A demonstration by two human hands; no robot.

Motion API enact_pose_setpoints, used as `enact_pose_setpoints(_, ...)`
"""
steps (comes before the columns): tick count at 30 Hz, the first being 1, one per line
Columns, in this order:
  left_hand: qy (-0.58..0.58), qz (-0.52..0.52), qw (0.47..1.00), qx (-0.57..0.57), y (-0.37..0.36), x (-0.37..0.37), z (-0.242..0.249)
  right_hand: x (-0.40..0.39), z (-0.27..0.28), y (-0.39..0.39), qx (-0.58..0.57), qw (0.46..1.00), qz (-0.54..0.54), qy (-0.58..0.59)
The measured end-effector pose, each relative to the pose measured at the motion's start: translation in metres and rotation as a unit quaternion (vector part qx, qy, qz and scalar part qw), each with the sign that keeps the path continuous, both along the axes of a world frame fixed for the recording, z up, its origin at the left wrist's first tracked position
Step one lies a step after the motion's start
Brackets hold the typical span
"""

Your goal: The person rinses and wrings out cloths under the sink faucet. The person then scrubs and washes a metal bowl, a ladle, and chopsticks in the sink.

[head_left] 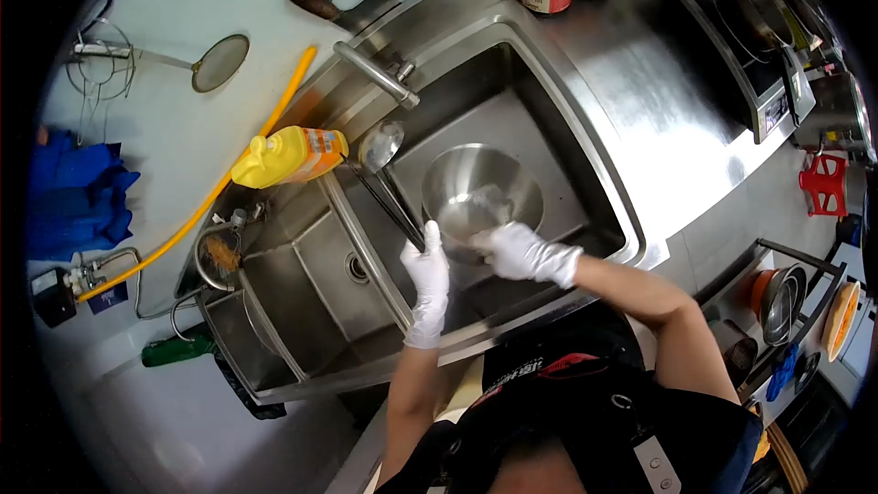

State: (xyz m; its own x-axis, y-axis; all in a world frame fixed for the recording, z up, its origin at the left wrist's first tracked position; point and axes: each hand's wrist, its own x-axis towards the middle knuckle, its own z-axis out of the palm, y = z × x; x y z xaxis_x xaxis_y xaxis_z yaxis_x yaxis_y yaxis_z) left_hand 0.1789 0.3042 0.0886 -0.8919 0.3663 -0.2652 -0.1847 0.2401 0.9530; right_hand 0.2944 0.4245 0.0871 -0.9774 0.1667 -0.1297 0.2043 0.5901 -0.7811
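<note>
My left hand (426, 270), in a white glove, is closed around the handle of a metal ladle (381, 144), whose bowl points up and away toward the tap. Thin dark sticks (380, 194) run beside the ladle into the same grip. A round stainless steel bowl (457, 174) sits in the larger sink basin, its inside bright with a whitish patch. My right hand (526, 253), also gloved, is at the bowl's near rim with curled fingers. Motion blurs its fingertips, so what they hold is not clear.
A metal tap (377, 75) reaches over the sink edge (594, 137). On the divider's far end stands a yellow bottle (297, 155). A cleaver (343, 11) lies behind the tap. At left are a second basin (334, 256) and a yellow hose (187, 233); an induction cooker (732, 46) is at right.
</note>
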Motion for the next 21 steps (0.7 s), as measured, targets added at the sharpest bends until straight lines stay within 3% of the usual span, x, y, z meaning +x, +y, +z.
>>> enact_pose_setpoints(1,0.063,0.003,0.997,-0.032,-0.010,-0.009,-0.011,0.005,0.010,0.028,-0.061,0.996,0.059,0.007)
enact_pose_setpoints(2,0.056,0.007,0.998,-0.042,-0.016,-0.015,-0.005,0.005,0.012,0.051,-0.149,0.982,0.112,0.016)
enact_pose_setpoints(3,0.049,0.010,0.997,-0.052,-0.021,-0.019,0.003,0.005,0.018,0.069,-0.336,0.924,0.161,-0.083)
enact_pose_setpoints(4,0.160,-0.020,0.984,-0.073,-0.022,-0.022,0.007,0.006,0.022,0.081,-0.419,0.886,0.180,-0.085)
enact_pose_setpoints(5,0.104,-0.003,0.993,-0.050,-0.022,-0.024,0.017,0.004,0.033,0.093,-0.427,0.875,0.196,-0.120)
enact_pose_setpoints(7,0.139,-0.027,0.990,-0.020,-0.024,-0.031,0.017,-0.007,0.036,0.114,-0.449,0.824,0.290,-0.187)
enact_pose_setpoints(9,0.166,-0.084,0.982,-0.031,-0.022,-0.033,0.018,-0.016,0.040,0.130,-0.405,0.824,0.333,-0.214)
enact_pose_setpoints(11,0.128,-0.142,0.979,-0.072,-0.023,-0.032,0.022,-0.022,0.044,0.138,-0.422,0.828,0.305,-0.209)
enact_pose_setpoints(15,0.185,-0.143,0.972,-0.027,-0.010,-0.025,0.014,-0.024,0.038,0.153,-0.427,0.840,0.263,-0.206)
enact_pose_setpoints(17,0.132,-0.162,0.978,-0.001,-0.010,-0.024,0.007,-0.021,0.035,0.157,-0.456,0.835,0.241,-0.193)
enact_pose_setpoints(21,0.081,-0.133,0.988,-0.001,-0.007,-0.011,-0.003,-0.019,0.022,0.168,-0.446,0.874,0.152,-0.122)
